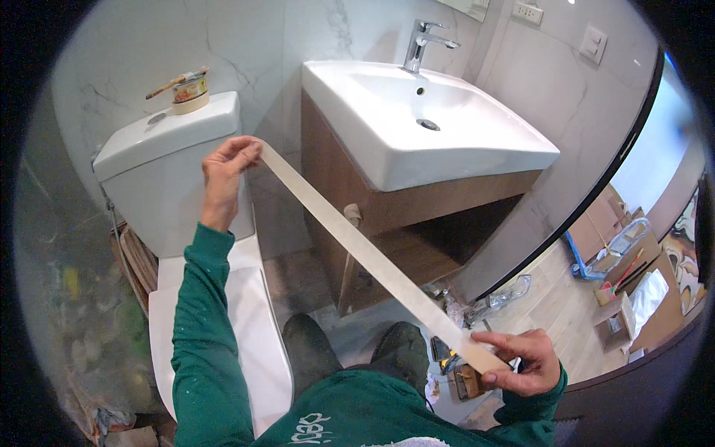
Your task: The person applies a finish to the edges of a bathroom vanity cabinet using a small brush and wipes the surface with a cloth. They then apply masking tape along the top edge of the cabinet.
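Note:
A long cream strip of masking tape (365, 252) stretches diagonally between my hands, in front of the wood-look vanity cabinet (439, 203). My left hand (226, 179) pinches its upper end beside the toilet tank (175, 182). Lower down at the right, my right hand (526, 362) grips the other end between thumb and fingers. The strip looks taut and nearly straight, below the front corner of the white washbasin (462, 162). Both forearms are in green sleeves.
On the tank lid stand a small can (190, 88) with a brush (170, 83) across it and a cream roll (191, 104) beneath. A chrome faucet (417, 46) rises behind the basin. Tools and clutter lie on the floor near my legs; beyond the doorway stand cardboard boxes (617, 320).

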### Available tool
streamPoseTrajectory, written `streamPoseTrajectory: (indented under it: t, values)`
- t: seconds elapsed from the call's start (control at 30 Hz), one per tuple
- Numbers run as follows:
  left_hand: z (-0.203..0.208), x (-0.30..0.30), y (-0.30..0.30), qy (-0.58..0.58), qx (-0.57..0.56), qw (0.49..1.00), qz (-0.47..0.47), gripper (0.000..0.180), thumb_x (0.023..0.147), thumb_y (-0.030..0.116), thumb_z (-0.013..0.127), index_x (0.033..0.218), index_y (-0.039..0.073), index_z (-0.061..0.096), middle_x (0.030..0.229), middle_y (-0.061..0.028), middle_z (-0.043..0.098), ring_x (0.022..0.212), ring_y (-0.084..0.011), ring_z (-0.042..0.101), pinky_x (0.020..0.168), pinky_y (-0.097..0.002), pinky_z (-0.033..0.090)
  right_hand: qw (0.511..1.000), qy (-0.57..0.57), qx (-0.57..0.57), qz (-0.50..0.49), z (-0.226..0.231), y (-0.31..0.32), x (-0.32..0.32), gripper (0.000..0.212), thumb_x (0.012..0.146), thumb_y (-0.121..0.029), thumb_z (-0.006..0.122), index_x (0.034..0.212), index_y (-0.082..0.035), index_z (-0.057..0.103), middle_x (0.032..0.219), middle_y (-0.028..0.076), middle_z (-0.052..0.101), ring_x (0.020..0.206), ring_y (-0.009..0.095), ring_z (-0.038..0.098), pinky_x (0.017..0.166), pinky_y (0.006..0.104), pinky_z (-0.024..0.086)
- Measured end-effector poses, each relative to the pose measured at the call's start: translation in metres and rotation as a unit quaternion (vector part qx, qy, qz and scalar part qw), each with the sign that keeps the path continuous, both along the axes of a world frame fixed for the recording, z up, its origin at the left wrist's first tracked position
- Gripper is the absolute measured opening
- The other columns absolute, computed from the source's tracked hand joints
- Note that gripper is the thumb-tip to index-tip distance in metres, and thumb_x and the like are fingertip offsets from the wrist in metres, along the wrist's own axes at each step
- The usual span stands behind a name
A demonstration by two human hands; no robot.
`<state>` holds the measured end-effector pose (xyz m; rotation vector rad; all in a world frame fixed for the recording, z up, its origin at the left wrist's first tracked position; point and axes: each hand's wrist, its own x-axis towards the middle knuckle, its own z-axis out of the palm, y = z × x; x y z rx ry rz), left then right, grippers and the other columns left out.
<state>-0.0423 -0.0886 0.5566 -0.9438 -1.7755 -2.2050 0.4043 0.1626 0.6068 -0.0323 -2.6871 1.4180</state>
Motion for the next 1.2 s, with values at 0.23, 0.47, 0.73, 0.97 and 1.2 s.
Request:
streamPoseTrajectory:
  t: [0.23,0.47,0.73,0.97,1.2]
  values:
    - [-0.005,0.022,0.059,0.131,-0.030,0.986,-0.095,0.008,0.094,0.013,0.060,0.097,0.005,0.061,0.121,-0.0129,0.066,0.100,-0.0154,0.063,0.092,-0.0324,0.050,0.990,0.120,0.004,0.073,0.020,0.024,0.025,0.042,0.076,-0.015,0.079,0.108,0.011,0.069,0.062,0.016,0.067,0.052,0.023,0.066,0.053,0.0299,0.049]
    - [0.004,0.034,0.071,0.170,-0.105,0.975,-0.100,0.009,0.093,0.013,0.060,0.095,0.004,0.060,0.124,-0.0145,0.066,0.103,-0.0172,0.062,0.094,-0.0341,0.048,0.990,0.132,0.000,0.052,0.033,0.040,0.054,0.039,0.075,-0.015,0.079,0.100,0.014,0.070,0.056,0.014,0.063,0.044,0.020,0.061,0.044,0.0307,0.044]
    - [0.009,0.033,0.054,0.179,-0.068,0.976,-0.107,0.007,0.092,0.011,0.063,0.095,0.006,0.066,0.108,-0.0093,0.072,0.094,-0.0166,0.065,0.085,-0.0332,0.052,0.985,0.163,0.002,0.054,0.030,0.052,0.048,0.045,0.074,-0.015,0.079,0.105,0.014,0.068,0.059,0.015,0.065,0.047,0.022,0.063,0.046,0.0319,0.047]
    - [0.014,-0.022,0.044,0.038,0.011,0.999,0.033,0.013,0.090,0.011,0.068,0.097,0.001,0.073,0.087,-0.0062,0.071,0.079,-0.0121,0.065,0.073,-0.0254,0.052,0.985,0.137,-0.071,0.079,0.017,0.026,-0.006,0.053,0.070,-0.014,0.080,0.113,0.014,0.065,0.064,0.015,0.067,0.056,0.022,0.069,0.057,0.0285,0.052]
    - [0.001,-0.086,0.067,-0.061,0.054,0.994,0.072,0.012,0.090,0.010,0.068,0.096,0.001,0.075,0.082,-0.0049,0.071,0.072,-0.0115,0.064,0.068,-0.0250,0.052,0.988,0.039,0.147,-0.024,0.016,-0.020,-0.047,0.061,0.079,-0.010,0.075,0.132,0.009,0.052,0.060,0.012,0.064,0.054,0.021,0.068,0.052,0.0286,0.049]
